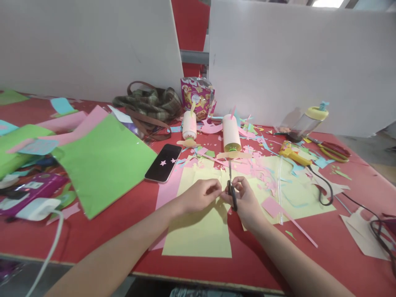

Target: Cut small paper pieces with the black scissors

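Observation:
My right hand (244, 200) is closed around the dark handles of a pair of scissors (232, 194), whose blades point away from me. Close beside it, my left hand (202, 194) is closed in a pinch, its fingertips almost meeting the right hand's. Whatever lies between those fingertips is hidden or too small to make out. Below both hands is a pale yellow sheet of paper (198, 237). Just past the scissors' tips lies a paper-wrapped cylinder (231, 130) with a tan paper strip (234, 155) at its near end. A smaller wrapped cylinder (189, 125) lies to its left.
A phone (163, 163) with pink paper stars lies left of the hands, beside a green sheet (105, 165). Paper scraps surround the cylinders. Rightward are a yellow glue gun (293, 154) with a cord, red-handled pliers (334, 150) and a clear container (306, 123). A snack bag (198, 97) stands behind.

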Demonstrator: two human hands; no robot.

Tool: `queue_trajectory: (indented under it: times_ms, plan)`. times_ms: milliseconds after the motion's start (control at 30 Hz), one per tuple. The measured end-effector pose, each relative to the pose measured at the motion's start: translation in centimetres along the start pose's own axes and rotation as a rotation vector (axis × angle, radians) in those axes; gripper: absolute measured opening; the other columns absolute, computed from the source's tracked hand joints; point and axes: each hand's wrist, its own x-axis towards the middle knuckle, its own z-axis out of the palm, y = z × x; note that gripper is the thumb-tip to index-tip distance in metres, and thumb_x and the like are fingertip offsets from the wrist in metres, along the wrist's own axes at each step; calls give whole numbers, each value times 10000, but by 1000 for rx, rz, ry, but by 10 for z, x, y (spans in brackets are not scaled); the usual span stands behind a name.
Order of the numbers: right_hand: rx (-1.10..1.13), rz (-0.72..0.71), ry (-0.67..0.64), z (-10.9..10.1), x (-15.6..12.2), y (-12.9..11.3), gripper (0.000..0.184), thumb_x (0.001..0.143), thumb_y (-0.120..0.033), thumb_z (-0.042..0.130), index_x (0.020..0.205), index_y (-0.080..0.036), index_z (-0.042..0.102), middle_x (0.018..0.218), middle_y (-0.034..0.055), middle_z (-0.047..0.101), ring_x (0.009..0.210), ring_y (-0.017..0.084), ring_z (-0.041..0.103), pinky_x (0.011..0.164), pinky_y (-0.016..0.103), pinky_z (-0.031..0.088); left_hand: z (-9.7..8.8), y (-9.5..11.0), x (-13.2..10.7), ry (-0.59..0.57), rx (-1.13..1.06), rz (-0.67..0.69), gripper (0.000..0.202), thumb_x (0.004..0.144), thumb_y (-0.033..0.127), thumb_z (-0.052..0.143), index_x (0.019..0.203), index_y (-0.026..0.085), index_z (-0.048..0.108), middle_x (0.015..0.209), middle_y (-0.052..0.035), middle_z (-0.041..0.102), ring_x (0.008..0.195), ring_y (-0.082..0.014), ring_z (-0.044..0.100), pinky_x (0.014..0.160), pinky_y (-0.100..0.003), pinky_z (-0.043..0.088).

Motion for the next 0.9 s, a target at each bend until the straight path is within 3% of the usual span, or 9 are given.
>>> queue_trajectory:
  times_ms: [133,300,400,600,900]
  plan:
    - [-44,1,36,0,1,0,354,554,-99,640,735,-238,370,663,-75,465,473,52,447,368,136,307,-2,-4,0,67,132,25,183,801,242,309,704,162,442,643,15,479,577,-90,432,548,-199,349]
    - [-91,-23,72,2,0,-1,325,570,-105,616,729,-235,365,633,-75,465,466,58,436,350,135,315,-25,-30,9,357,630,2,190,796,210,297,673,171,436,672,2,514,641,-117,479,590,-219,353]
    - [-90,-21,46,1,0,0,321,585,-97,602,736,-238,355,635,-69,469,477,62,443,335,126,315,-38,-50,14,449,722,-45,163,770,204,335,687,166,471,743,-29,541,737,-165,492,661,-281,334]
    - [-77,-22,13,-1,0,2,335,586,-93,608,742,-241,351,655,-63,475,453,52,438,310,116,309,-38,-71,16,488,820,-95,186,768,234,350,700,174,513,800,-39,550,771,-190,492,677,-320,304]
    - [-94,-8,51,2,-1,-1,375,537,-104,652,734,-231,359,663,-53,485,509,79,495,315,119,322,-35,-72,15,534,867,-90,186,780,241,341,758,166,510,831,-51,515,785,-189,478,699,-327,309]
